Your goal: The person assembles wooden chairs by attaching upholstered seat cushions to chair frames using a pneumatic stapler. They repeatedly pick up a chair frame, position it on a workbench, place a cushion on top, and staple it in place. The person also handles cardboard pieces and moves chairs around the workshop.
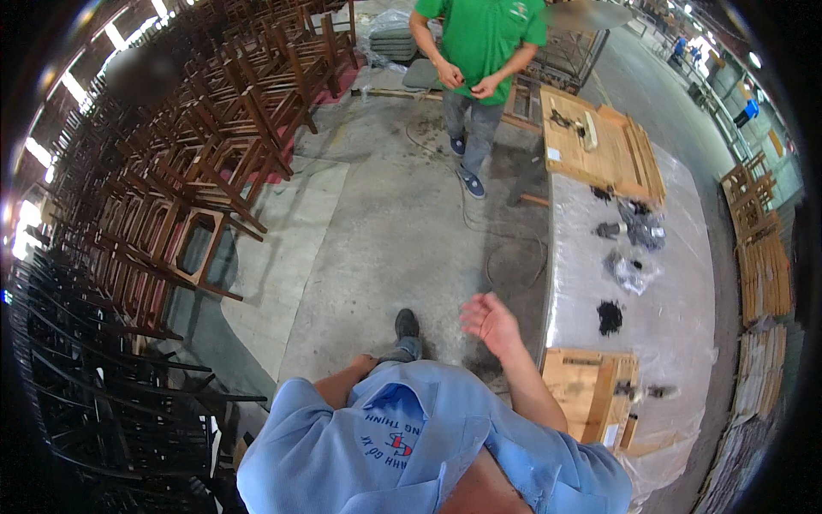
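My right hand (490, 324) is raised in front of me with its fingers apart and nothing in it. Closest to it is the near corner of a long table with a plastic-wrapped top (574, 274). Down by my left thigh hangs my left hand (363, 364); its fingers are mostly hidden, so I cannot tell if they hold anything. On the table lie a wooden panel (569, 385), a heap of small black pieces (610, 318), clear plastic bags (632, 270) and a dark bagged bundle (644, 230).
A person in a green shirt (484, 43) stands ahead, hands together. Beyond the bags lies a larger wooden board (591, 146) with a tool on it. Stacked brown chairs (205, 171) and black frames (111, 385) line the left. A cable (497, 230) crosses the concrete floor (377, 231).
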A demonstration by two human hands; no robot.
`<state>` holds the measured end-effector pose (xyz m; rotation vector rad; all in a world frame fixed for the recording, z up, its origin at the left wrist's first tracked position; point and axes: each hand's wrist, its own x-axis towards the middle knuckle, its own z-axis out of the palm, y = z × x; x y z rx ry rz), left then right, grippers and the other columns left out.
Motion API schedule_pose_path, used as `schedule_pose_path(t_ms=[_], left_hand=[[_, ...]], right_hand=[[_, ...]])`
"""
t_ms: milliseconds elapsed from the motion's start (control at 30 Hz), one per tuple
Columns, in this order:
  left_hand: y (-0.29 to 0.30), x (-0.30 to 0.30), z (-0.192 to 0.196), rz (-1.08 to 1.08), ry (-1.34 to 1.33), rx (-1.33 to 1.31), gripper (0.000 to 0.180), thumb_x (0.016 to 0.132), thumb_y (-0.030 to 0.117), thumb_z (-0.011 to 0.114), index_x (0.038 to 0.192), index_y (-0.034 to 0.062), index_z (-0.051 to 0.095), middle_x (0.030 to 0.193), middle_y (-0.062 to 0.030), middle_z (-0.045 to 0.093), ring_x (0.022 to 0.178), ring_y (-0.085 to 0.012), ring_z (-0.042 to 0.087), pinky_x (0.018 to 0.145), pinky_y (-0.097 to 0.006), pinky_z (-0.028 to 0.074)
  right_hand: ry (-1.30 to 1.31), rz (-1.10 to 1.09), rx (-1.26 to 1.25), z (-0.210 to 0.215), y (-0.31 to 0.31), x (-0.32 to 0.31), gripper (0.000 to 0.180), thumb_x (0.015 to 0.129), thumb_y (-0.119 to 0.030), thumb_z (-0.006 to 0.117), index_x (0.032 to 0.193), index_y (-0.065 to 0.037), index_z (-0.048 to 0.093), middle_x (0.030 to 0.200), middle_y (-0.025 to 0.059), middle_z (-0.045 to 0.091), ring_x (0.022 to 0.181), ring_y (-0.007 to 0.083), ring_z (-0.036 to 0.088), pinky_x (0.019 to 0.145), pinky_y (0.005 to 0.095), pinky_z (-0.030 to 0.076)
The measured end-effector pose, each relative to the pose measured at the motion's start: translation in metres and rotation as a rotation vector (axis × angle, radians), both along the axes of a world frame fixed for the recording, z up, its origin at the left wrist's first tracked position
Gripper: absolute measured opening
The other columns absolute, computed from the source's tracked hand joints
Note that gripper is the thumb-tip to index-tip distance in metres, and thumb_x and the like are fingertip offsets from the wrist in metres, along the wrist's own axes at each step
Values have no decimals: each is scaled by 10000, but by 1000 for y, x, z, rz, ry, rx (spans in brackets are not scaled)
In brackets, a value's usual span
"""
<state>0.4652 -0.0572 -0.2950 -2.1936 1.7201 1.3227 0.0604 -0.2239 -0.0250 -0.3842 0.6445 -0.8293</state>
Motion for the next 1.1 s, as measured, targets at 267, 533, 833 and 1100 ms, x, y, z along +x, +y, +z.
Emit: schedule_pose_path(t_ms=[267,533,833,1100], left_hand=[[-194,65,74,433,-6,103,264,926,249,605,1054,75,757,1188,-166,716,1142,-338,665,950,-430,540],[-286,91,98,765,182,-200,389,927,384,631,1142,79,741,1062,-195,749,998,-379,714,895,-460,552],[-229,139,49,860,-27,294,444,856,370,642,1133,42,753,1180,-225,715,1137,-359,682,974,-422,537],[-253,312,45,932,203,78,392,874,370,657,1053,39,765,914,-131,749,775,-236,702,698,-404,570]], right_hand=[[404,217,204,-14,-124,86,281,1055,-302,509,1124,-41,588,1107,190,710,1002,337,700,872,481,572],[573,432,80,-26,-269,160,273,1047,-315,534,1106,-54,587,1075,169,723,974,287,703,845,458,581],[547,847,-302,0,-360,392,339,1019,-340,602,1193,-50,588,1111,156,716,945,243,715,799,386,584],[1404,1134,-278,-238,-426,413,383,949,-353,627,1091,-1,672,934,141,691,741,255,657,593,432,530]])
